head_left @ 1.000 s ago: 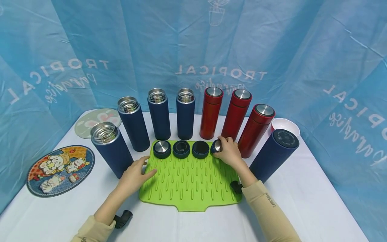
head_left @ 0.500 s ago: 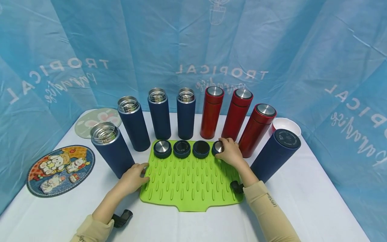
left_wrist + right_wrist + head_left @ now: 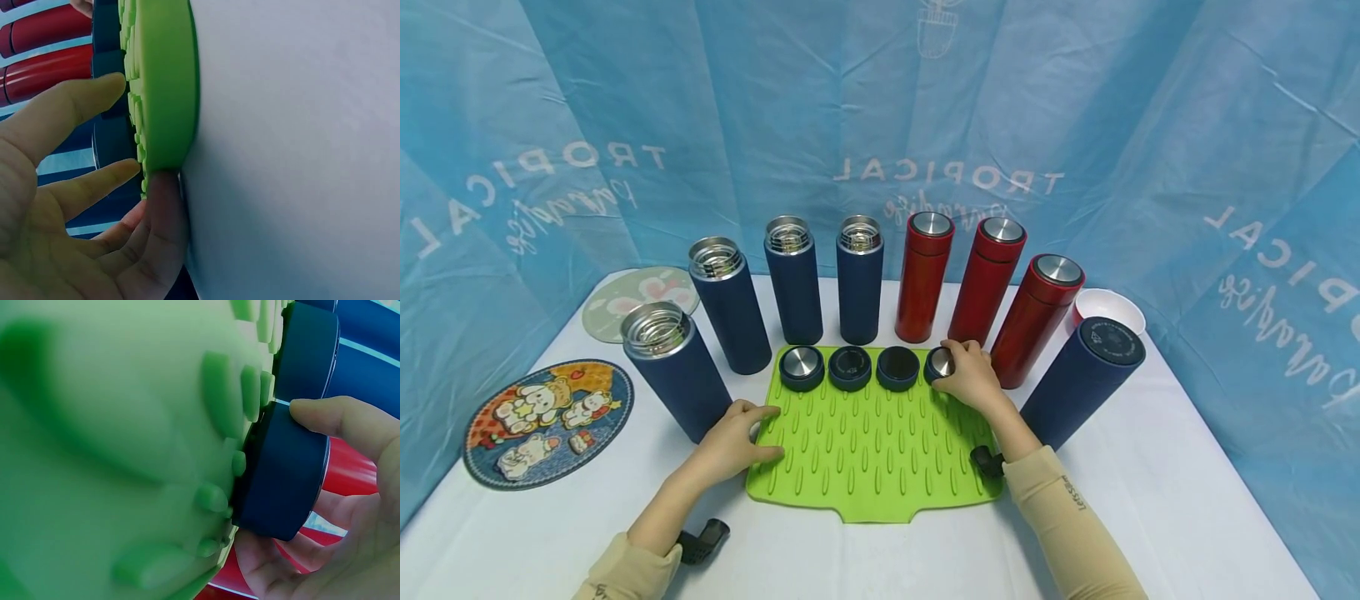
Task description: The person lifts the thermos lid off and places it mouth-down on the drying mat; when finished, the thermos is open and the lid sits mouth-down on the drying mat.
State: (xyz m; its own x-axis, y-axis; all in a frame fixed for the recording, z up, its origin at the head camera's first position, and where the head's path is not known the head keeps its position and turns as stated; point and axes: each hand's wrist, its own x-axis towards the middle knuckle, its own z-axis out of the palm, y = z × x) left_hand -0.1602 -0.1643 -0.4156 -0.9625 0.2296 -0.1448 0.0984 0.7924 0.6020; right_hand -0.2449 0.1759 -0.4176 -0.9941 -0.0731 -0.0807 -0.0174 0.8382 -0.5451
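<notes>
On the green ridged mat [image 3: 872,492], a row of dark blue flask lids lies along the far edge. My right hand [image 3: 973,379] pinches the rightmost lid [image 3: 284,472], its thumb on one side and fingers on the other. That lid has a silver top and sits at the mat's surface. My left hand [image 3: 730,443] is at the mat's left edge, thumb and index finger spread and reaching over it. In the left wrist view its lower fingers touch the mat's rim. The other lids, one silver-topped [image 3: 801,367] and two dark-topped [image 3: 850,368], stand apart from both hands.
Several blue flasks [image 3: 793,287] with uncovered mouths stand behind and left of the mat. Red flasks [image 3: 925,287] with lids stand back right, beside a dark-topped blue flask [image 3: 1082,383] and a white bowl [image 3: 1108,310]. Two oval placemats [image 3: 550,425] lie at left.
My left hand drew back from over the mat, then its fingers reached slightly right over the edge again. The right hand stays on the rightmost lid, almost unmoved.
</notes>
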